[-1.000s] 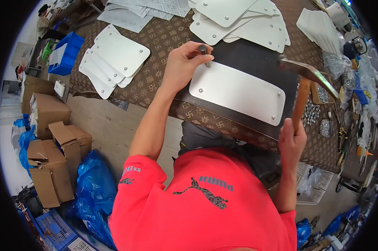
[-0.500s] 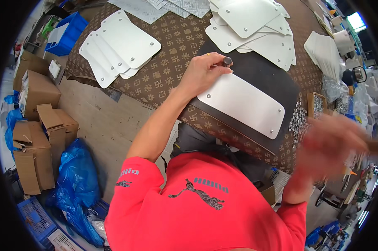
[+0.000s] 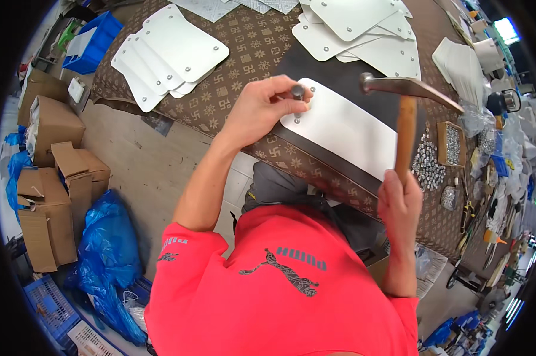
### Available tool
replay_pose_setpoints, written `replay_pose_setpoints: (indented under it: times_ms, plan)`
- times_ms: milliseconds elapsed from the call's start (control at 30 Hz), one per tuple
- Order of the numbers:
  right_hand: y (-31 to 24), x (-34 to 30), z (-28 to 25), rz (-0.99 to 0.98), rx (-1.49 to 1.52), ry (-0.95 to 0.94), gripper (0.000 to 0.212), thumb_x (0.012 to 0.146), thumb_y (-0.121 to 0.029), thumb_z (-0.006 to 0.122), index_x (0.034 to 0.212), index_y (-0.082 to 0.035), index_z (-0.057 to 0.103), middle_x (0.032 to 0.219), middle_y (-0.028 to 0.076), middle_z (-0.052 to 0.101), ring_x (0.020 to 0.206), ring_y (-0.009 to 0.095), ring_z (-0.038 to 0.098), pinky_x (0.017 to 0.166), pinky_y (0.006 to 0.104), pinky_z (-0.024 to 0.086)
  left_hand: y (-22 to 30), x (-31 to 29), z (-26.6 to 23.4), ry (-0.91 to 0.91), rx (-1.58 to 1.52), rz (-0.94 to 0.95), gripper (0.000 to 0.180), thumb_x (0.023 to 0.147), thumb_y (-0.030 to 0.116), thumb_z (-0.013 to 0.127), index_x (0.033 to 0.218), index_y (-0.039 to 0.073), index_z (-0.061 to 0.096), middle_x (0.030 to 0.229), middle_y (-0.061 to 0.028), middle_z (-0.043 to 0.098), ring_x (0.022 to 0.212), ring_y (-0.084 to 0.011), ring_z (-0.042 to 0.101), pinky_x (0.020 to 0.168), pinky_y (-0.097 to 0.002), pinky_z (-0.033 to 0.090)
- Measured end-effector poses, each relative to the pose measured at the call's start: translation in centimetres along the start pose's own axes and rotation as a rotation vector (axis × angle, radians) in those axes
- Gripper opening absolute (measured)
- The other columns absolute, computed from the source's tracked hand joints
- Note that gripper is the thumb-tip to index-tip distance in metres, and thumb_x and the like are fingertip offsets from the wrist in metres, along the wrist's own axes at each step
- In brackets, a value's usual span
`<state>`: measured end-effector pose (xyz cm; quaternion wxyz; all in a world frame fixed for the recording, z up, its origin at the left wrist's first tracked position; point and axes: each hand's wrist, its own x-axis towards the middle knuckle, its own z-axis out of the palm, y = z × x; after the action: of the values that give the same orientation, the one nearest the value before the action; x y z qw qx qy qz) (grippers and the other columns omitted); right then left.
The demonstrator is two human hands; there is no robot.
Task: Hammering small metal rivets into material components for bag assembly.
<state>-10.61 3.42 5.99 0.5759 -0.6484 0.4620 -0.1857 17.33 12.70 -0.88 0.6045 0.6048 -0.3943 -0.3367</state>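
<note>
My left hand pinches a short dark metal punch upright near the left end of a white panel. Small metal rivets show at that end, one on each side of the fingers. Beneath the panel lies a dark flat board on the table. My right hand grips the wooden handle of a hammer, raised over the panel's right end and hiding part of it. The hammer's metal head is up and to the right of the punch, apart from it.
Riveted white panels lie in a fanned stack at left and a larger pile behind the board. Loose metal rivets lie at right beside a small box of them. Cartons and a blue bag stand on the floor.
My right hand has swung inward from the far right, bringing the hammer over the panel. My left hand and the punch have shifted left and slightly nearer, uncovering a corner rivet.
</note>
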Motion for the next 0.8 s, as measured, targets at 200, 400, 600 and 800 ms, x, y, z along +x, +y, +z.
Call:
replay_pose_setpoints:
  times_ms: [200,400,600,800]
  plan:
    - [-3.3,-1.0,1.7,-0.144,-0.045,0.11,0.017,0.101,-0.016,0.054,0.087,-0.007,0.051,0.06,-0.005,0.044,0.047,0.003,0.039,0.042,0.0194,0.027,-1.0,-1.6,0.3,0.018,0.075,0.004,0.017,0.086,0.006,0.075,0.103,0.001,0.073,0.091,-0.0036,0.071,0.079,-0.0099,0.064,0.074,-0.0257,0.052]
    - [-8.1,-3.6,0.2,-0.45,0.813,0.068,0.01,0.099,-0.012,0.05,0.094,-0.005,0.055,0.06,0.0,0.05,0.047,0.008,0.044,0.044,0.0218,0.031,-0.9,-1.4,0.8,-0.049,0.177,0.137,0.018,0.087,0.003,0.074,0.104,0.002,0.074,0.091,-0.0018,0.069,0.083,-0.0083,0.063,0.074,-0.0241,0.05]
    - [-0.2,-0.8,-0.6,-0.187,-0.463,-0.143,0.014,0.103,-0.018,0.052,0.1,-0.005,0.052,0.062,-0.001,0.044,0.046,0.007,0.039,0.043,0.0227,0.031,-0.7,-1.4,0.6,-0.065,0.243,0.071,0.018,0.086,0.001,0.073,0.104,0.001,0.074,0.091,-0.0024,0.069,0.083,-0.0094,0.064,0.076,-0.0243,0.051]
    - [-2.8,-4.1,-3.1,-0.297,0.22,0.204,0.022,0.106,-0.026,0.051,0.096,-0.005,0.051,0.063,-0.001,0.043,0.045,0.005,0.034,0.04,0.0219,0.026,0.9,1.9,5.2,-0.103,-0.135,0.118,0.019,0.086,0.004,0.073,0.104,0.0,0.074,0.093,-0.0035,0.07,0.084,-0.0119,0.065,0.077,-0.0281,0.052]
